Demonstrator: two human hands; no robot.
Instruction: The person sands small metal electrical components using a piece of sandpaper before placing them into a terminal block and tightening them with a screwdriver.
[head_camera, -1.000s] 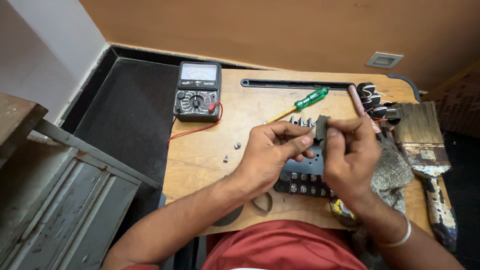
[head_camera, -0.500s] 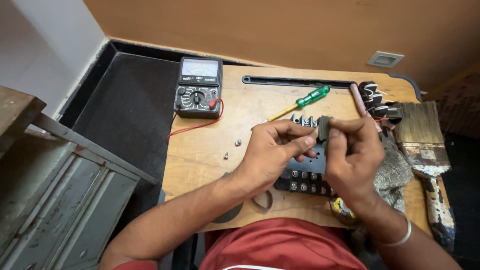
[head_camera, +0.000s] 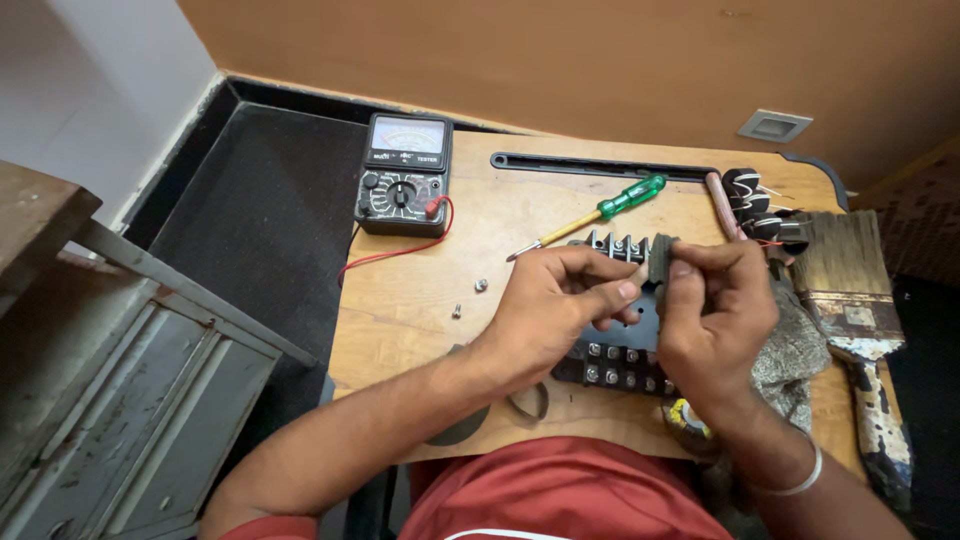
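A black terminal block (head_camera: 612, 362) with rows of screws lies on the wooden board (head_camera: 420, 300), mostly under my hands. My right hand (head_camera: 715, 315) pinches a small dark flat part (head_camera: 659, 258) upright above the block. My left hand (head_camera: 555, 310) is closed beside it, thumb and fingers touching the same part from the left. Two small loose screws (head_camera: 480, 285) lie on the board to the left of my left hand.
An analog multimeter (head_camera: 404, 175) with a red lead sits at the board's back left. A green-handled screwdriver (head_camera: 600, 212) lies behind my hands. A wide paintbrush (head_camera: 850, 300), a grey rag (head_camera: 795, 360) and clips (head_camera: 755, 205) are at the right. A grey metal cabinet (head_camera: 130, 400) stands at the left.
Both hands stay over the terminal block holding the small dark part; only slight finger movement shows.
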